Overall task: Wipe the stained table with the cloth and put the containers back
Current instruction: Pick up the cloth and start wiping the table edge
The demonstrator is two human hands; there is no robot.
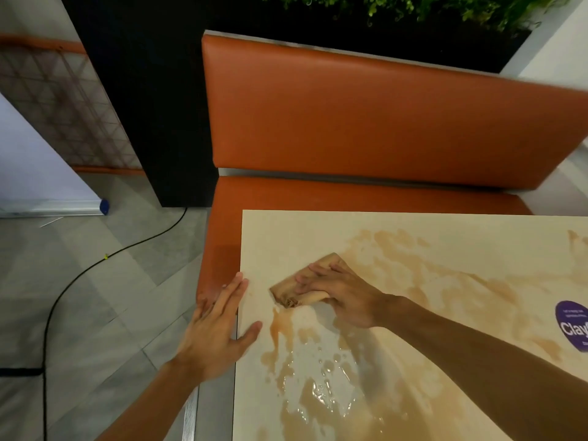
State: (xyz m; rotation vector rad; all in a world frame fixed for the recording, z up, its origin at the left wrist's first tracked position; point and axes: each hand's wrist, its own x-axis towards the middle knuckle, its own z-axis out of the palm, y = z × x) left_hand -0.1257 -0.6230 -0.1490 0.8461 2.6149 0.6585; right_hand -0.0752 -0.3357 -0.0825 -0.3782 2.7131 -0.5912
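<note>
The cream table (318, 230) is smeared with brown liquid, with a wet puddle (321, 389) near its front left. A folded, stained tan cloth (294, 286) lies flat on the table near the left edge. My right hand (340, 291) presses down on the cloth, fingers spread over it and thumb tucked along its near side. My left hand (216, 326) rests open at the table's left edge, fingers over the edge and thumb on the tabletop. No containers are in view.
An orange bench seat (381, 122) with a padded back stands behind and left of the table. A purple round sticker (572, 326) sits at the table's right. A black cable (95, 268) runs across the grey floor at left. Plants hang above.
</note>
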